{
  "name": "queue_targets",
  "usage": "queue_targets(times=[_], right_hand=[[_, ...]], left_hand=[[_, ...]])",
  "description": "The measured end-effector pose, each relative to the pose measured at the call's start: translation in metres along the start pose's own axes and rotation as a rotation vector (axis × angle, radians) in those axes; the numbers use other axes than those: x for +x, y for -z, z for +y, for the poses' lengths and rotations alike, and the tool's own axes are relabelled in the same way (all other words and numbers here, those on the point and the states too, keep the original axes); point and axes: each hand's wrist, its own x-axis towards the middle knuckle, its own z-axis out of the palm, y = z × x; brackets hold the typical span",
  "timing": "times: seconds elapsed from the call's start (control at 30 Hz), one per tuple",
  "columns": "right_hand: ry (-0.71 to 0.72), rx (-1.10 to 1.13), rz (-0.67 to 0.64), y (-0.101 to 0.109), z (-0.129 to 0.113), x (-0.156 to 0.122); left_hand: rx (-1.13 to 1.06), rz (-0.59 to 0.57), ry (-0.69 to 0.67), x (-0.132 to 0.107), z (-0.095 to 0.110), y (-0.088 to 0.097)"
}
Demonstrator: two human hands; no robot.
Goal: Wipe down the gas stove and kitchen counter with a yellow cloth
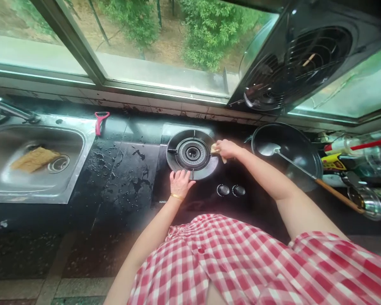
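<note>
A round gas burner (193, 153) with a dark metal pan support ring (174, 137) around it sits in the black glass hob (196, 199). My left hand (180, 184) rests on the near left edge of the ring, fingers stretched over the rim and thumb out to the side. On the right side of the ring, my right hand (226, 149) has its fingers closed on a pale tan cloth (214, 149), pressed against the rim. Much of the cloth is hidden under the fingers. Two control knobs (231, 190) stand in front of the burner to the right.
Left, a steel sink (79, 165) holds a tan cloth or sponge-like piece (36, 159). A red peeler (100, 123) lies beside it, near water drops. Right, a wok (285, 131) holds a spatula (317, 180), beside bottles and a metal bowl (370, 201). An extractor fan (304, 59) hangs above.
</note>
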Motion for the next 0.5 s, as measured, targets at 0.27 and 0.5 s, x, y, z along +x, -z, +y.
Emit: queue_targets(times=[0.27, 0.5], right_hand=[[-0.552, 0.466, 0.370, -0.044, 0.009, -0.036], [-0.576, 0.481, 0.516, -0.067, 0.017, -0.020]], left_hand=[[0.200, -0.080, -0.193, 0.018, 0.011, 0.024], [0.302, 0.116, -0.201, 0.076, 0.017, 0.114]])
